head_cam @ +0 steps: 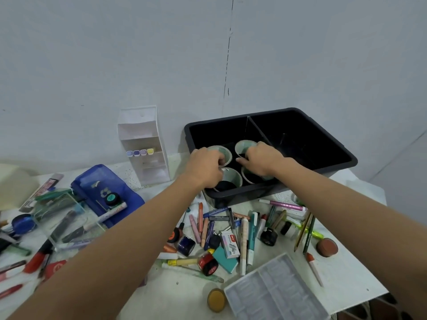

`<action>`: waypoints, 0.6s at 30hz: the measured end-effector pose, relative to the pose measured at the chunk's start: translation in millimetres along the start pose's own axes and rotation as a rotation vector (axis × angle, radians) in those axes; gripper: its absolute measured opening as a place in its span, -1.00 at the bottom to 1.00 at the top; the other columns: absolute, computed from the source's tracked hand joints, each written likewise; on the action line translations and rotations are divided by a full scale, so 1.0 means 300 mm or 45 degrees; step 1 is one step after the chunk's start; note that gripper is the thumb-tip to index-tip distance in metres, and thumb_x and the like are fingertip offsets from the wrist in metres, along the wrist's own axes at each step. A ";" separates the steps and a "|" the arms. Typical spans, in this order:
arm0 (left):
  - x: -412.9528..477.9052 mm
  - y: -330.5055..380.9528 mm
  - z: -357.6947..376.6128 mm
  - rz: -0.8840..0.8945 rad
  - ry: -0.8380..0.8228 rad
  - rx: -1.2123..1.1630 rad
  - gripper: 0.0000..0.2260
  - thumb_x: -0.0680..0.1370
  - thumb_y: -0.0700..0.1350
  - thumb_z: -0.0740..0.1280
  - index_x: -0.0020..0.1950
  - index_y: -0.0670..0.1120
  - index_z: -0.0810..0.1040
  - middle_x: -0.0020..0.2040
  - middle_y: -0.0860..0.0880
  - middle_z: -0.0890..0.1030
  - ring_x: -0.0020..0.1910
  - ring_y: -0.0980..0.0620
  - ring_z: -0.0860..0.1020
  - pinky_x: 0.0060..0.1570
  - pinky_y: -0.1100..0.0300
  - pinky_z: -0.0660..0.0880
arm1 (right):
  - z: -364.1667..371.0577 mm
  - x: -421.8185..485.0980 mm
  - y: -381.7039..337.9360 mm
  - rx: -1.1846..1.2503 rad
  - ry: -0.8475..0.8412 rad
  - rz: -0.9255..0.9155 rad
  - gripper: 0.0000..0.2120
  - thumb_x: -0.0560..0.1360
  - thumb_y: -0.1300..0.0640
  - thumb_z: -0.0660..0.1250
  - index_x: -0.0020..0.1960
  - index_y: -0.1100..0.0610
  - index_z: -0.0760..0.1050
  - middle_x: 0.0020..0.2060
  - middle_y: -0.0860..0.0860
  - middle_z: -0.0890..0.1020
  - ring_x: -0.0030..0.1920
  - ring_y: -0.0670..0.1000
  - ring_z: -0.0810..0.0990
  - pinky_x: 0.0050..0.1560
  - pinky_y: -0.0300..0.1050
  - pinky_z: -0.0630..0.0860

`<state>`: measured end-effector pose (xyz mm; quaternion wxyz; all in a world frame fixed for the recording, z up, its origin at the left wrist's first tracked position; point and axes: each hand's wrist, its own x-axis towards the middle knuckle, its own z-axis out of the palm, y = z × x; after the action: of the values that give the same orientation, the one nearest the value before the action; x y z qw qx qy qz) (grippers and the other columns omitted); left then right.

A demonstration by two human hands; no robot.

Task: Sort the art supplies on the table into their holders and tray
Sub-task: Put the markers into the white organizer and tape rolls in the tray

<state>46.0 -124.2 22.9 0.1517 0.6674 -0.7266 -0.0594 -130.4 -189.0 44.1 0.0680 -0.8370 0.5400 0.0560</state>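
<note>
A black two-compartment tray (pixel 323 125) stands at the back of the table against the wall. Its left compartment holds several pale green cups (pixel 233 179). My left hand (pixel 204 166) reaches over the tray's left wall, its fingers curled on the rim of the back left cup (pixel 221 151). My right hand (pixel 262 159) lies over the two right cups, fingers bent onto the rim of the front right cup (pixel 250 177). The right compartment looks dark and bare. Loose crayons, markers and pens (pixel 245 236) lie scattered in front of the tray.
A white tiered holder (pixel 144 144) with pastel markers stands left of the tray. A blue pouch (pixel 104 188) and clear box (pixel 62 218) lie at left. A clear divided case (pixel 275 289), paint pots, a staples box (pixel 228 243) and pencils (pixel 306 229) crowd the front.
</note>
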 end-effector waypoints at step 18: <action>-0.040 0.015 -0.007 0.115 0.232 -0.176 -0.87 0.59 -0.05 0.35 -0.03 -0.04 0.68 -0.15 0.06 0.61 -0.12 0.04 0.53 -0.05 0.01 0.53 | 0.091 -0.127 0.082 0.481 0.531 -0.339 -0.75 0.61 0.09 0.29 0.24 0.12 0.57 0.09 -0.01 0.60 0.14 0.05 0.50 0.16 0.06 0.50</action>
<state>43.2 -111.7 24.4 0.2654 0.6244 -0.7334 -0.0416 -169.1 -160.2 22.4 0.1169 -0.8664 0.4287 -0.2279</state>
